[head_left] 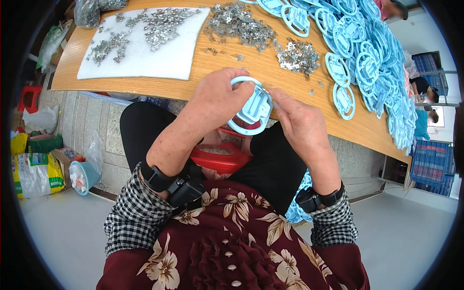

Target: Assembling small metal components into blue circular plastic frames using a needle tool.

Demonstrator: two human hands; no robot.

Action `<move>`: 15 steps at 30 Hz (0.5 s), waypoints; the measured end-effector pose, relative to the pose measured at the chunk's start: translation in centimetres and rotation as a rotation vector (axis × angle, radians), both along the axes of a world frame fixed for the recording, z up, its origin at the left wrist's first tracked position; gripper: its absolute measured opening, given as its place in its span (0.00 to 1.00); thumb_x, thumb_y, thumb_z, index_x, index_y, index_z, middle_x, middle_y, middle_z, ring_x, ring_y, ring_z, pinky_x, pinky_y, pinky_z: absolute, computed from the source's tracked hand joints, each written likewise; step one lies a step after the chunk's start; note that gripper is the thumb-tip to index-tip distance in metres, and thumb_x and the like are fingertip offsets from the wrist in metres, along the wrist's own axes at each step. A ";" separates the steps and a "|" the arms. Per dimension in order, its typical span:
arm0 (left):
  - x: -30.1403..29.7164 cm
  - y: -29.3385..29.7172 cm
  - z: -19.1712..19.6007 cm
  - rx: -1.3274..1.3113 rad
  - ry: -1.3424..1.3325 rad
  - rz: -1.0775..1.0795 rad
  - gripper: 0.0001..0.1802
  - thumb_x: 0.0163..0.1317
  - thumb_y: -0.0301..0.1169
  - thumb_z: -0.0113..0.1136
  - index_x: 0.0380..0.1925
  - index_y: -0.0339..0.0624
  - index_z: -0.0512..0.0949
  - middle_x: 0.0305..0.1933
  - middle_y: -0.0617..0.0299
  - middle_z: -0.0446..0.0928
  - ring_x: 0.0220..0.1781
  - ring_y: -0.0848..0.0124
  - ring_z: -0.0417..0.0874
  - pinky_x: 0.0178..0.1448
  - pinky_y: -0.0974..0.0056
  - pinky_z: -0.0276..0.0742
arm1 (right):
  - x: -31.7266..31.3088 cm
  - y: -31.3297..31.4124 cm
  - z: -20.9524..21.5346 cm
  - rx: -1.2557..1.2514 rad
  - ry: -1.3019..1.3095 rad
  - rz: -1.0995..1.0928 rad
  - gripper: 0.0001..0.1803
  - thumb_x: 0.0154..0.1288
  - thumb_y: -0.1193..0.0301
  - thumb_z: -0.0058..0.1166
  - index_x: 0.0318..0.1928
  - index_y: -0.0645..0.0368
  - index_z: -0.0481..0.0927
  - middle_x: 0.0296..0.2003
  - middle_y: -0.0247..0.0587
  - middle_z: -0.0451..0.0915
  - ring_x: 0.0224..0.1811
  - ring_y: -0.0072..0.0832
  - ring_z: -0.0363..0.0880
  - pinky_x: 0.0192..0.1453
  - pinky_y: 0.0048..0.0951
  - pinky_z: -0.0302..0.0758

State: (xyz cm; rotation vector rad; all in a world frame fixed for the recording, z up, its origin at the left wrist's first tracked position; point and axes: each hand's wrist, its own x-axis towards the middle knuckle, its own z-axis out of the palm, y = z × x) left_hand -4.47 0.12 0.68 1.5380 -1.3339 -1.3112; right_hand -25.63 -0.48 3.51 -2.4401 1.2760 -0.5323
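Note:
A light-blue oval plastic part [252,110], with a ring-shaped rim and a moulded compartment in its middle, is held above my lap near the table's front edge. My left hand [216,100] grips its upper left rim, thumb lying over the top. At the part's right side, my right hand [304,123] has thumb and forefinger pinched together against the edge. Whatever sits between those fingertips is too small to make out. Small metal clips [298,56] lie in a loose pile on the table just beyond my hands.
A large heap of similar blue parts [374,72] covers the table's right side. More metal pieces [239,26] are piled at the back, others on a white foam sheet [140,70]. Below are a red stool [220,157] and a blue bin [83,176]. Other people are at far right.

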 end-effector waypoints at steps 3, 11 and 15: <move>0.0 0.0 0.0 -0.007 0.008 -0.003 0.25 0.70 0.37 0.58 0.58 0.25 0.75 0.44 0.54 0.85 0.44 0.73 0.85 0.49 0.67 0.81 | 0.3 -0.1 0.5 -0.012 0.107 0.008 0.20 0.65 0.76 0.57 0.58 0.51 0.81 0.39 0.52 0.85 0.39 0.49 0.85 0.40 0.42 0.81; 0.1 -0.1 0.1 -0.017 -0.047 -0.010 0.24 0.70 0.36 0.57 0.57 0.26 0.75 0.43 0.54 0.85 0.43 0.73 0.86 0.48 0.67 0.82 | 0.4 -0.7 0.8 -0.120 0.229 0.079 0.19 0.64 0.76 0.57 0.56 0.51 0.82 0.36 0.50 0.85 0.36 0.48 0.85 0.37 0.43 0.80; -0.1 -0.1 0.3 0.042 0.031 -0.029 0.24 0.69 0.36 0.57 0.57 0.26 0.76 0.43 0.54 0.85 0.43 0.72 0.86 0.47 0.67 0.82 | -0.1 -1.3 -0.3 -0.191 0.073 0.151 0.20 0.62 0.76 0.57 0.55 0.49 0.82 0.29 0.44 0.83 0.30 0.44 0.84 0.32 0.41 0.78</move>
